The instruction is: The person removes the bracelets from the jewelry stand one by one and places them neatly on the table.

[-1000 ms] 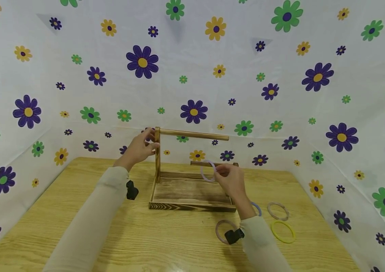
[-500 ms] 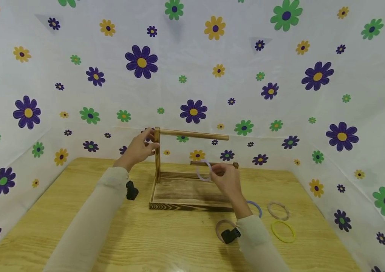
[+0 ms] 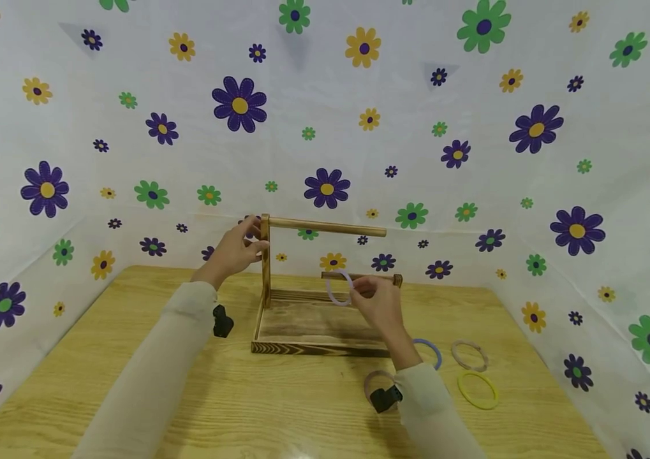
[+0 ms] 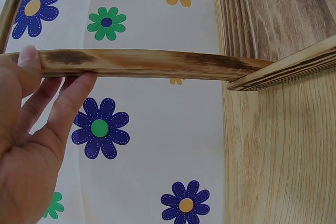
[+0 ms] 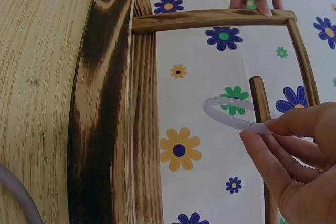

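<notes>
A wooden rack (image 3: 325,350) with a tray base carries an upper rod (image 3: 330,227) from its tall left post (image 4: 147,62), and a lower rod (image 3: 370,276) from a short right post. My left hand (image 3: 235,252) grips the tall post near its top, thumb on one side and fingers on the other. Between thumb and fingertips, my right hand (image 3: 382,306) pinches a pale lilac bangle (image 5: 231,121). In the right wrist view the bangle appears to be around the lower rod (image 5: 259,98), close to its free end. The right hand hides part of that rod.
On the table right of the rack lie a blue bangle (image 3: 431,352), a beige bangle (image 3: 470,355) and a yellow bangle (image 3: 478,390). A brownish bangle (image 3: 372,378) lies in front, partly behind the black wrist camera (image 3: 386,399). Flowered cloth (image 3: 302,153) surrounds the table.
My right hand has shifted left with the lilac bangle, from nearer the lower rod's middle toward its free end. The left hand and the rack have stayed still.
</notes>
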Motion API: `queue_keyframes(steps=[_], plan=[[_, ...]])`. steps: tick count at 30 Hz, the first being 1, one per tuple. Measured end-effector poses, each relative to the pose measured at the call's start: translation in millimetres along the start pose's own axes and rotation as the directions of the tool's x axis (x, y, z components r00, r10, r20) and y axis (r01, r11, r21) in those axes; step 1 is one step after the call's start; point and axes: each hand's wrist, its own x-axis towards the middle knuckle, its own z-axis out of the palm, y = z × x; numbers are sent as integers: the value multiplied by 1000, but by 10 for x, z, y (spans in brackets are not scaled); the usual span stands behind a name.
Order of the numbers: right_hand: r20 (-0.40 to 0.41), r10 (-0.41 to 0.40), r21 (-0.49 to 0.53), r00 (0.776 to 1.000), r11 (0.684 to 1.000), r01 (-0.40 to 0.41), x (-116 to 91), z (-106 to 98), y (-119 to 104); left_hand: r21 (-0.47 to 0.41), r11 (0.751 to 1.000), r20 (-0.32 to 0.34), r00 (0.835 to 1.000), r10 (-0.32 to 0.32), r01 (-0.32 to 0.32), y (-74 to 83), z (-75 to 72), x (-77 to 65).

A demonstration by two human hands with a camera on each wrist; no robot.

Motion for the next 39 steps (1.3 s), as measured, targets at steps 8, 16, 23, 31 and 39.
queue_keyframes(steps=[8, 16, 23, 31, 39], plan=[[-14, -25, 11, 1000, 1000, 25, -26, 56, -9, -2, 1000, 3, 1000, 14, -14, -14, 12, -7], [-22, -49, 22, 999, 999, 50, -39, 117, -44, 11, 1000, 1, 1000, 25, -25, -47, 24, -7], [25, -26, 27, 999, 999, 25, -25, 148, -120, 1, 1000, -1, 1000, 20, -20, -27, 10, -20], [58, -3, 27, 998, 1000, 1, -29, 154, -191, 5, 1000, -2, 1000, 21, -21, -13, 3, -17], [57, -9, 14, 998, 1000, 8, -33, 142, -233, 17, 1000, -5, 1000, 22, -22, 2, 1, -20]])
